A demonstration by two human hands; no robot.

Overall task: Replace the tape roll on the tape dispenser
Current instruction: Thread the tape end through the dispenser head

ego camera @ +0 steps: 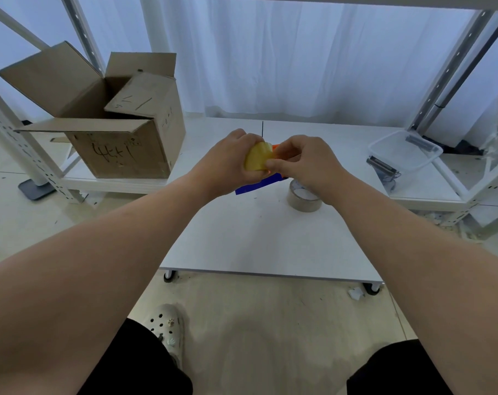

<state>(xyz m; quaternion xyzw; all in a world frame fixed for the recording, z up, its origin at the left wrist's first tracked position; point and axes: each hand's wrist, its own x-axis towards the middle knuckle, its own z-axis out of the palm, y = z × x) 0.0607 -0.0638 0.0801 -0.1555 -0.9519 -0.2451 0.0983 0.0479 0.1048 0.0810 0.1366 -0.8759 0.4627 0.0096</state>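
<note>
We sit at a low white table on casters, with white curtains behind, metal shelving to both sides, and an open cardboard box on the left. Our left hand wraps closed around a yellow tape roll held above the table. Our right hand pinches the roll's near edge. A blue and orange tape dispenser shows beneath the hands. A clear tape roll lies flat on the table near it.

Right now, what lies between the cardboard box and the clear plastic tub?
In the head view, both hands, left and right, holding the yellow tape roll, between the cardboard box and plastic tub.
</note>
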